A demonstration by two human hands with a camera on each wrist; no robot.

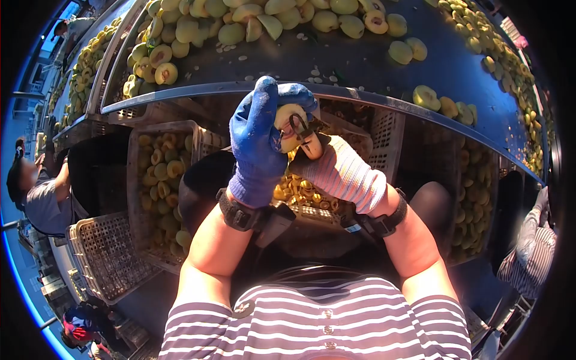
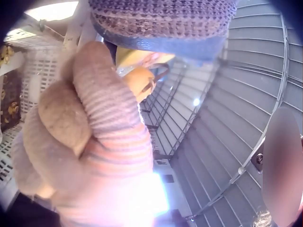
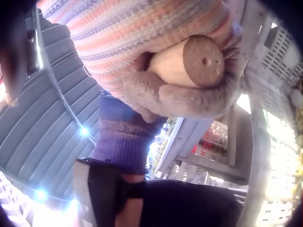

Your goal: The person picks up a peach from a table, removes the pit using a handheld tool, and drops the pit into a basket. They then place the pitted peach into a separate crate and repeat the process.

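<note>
My left hand [image 1: 257, 135], in a blue coated glove, grips a pale yellow-green peach half [image 1: 287, 125] with its cut face toward my right. In a striped knit glove, my right hand [image 1: 348, 171] holds a pitting knife [image 1: 311, 146] whose curved loop blade lies against the peach's cut face. The right wrist view shows the round end of its wooden handle [image 3: 204, 62] poking out of the curled fingers. From the left wrist, the handle's front and the bent blade show beside the peach, partly hidden by the blue glove.
Beyond my hands runs a metal-edged table [image 1: 360, 93] carrying peach halves [image 1: 264, 18] and loose pits. Below my hands a crate holds yellow scraps [image 1: 306, 195]. Crates of peach halves [image 1: 162, 165] flank my knees. An upturned crate [image 1: 111, 255] stands at left; other people sit on both sides.
</note>
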